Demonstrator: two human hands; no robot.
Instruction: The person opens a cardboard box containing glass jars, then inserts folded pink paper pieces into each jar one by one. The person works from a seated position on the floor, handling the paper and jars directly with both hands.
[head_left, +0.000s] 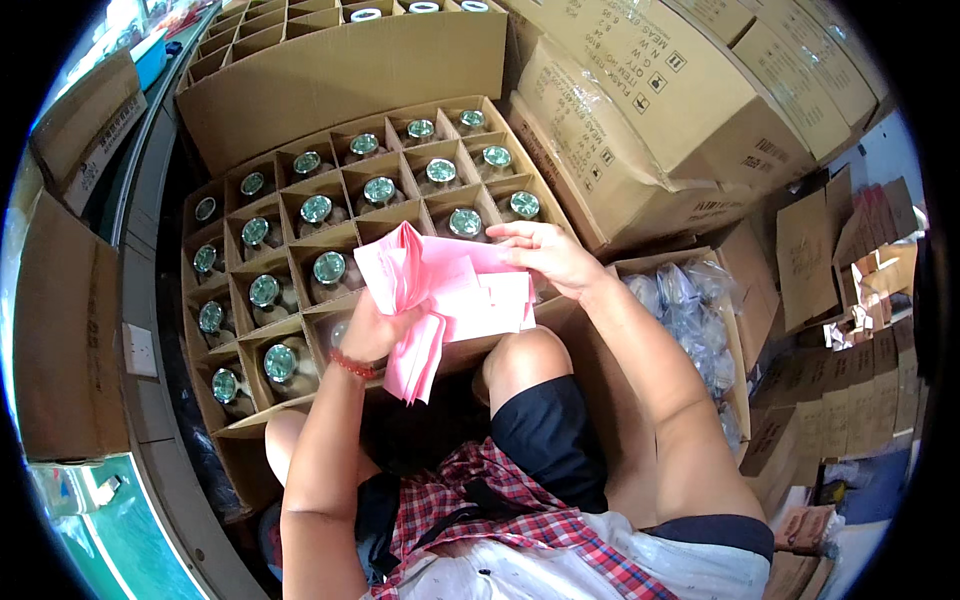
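My left hand, with a red bead bracelet at the wrist, is closed around a bundle of folded pink paper sheets. The sheets fan out above and below the fist and stretch to the right. At their upper right edge my right hand has its thumb and fingers on the paper, pinching it. Beneath both hands stands a divided cardboard box of clear glass bottles with round, shiny greenish tops, one to a compartment. The paper hides some of the front compartments.
Behind is another divided carton, with a few white rings showing. Large sealed cartons are stacked at the back right. An open box of plastic-wrapped pieces stands by my right arm. A green-topped table lies at the left.
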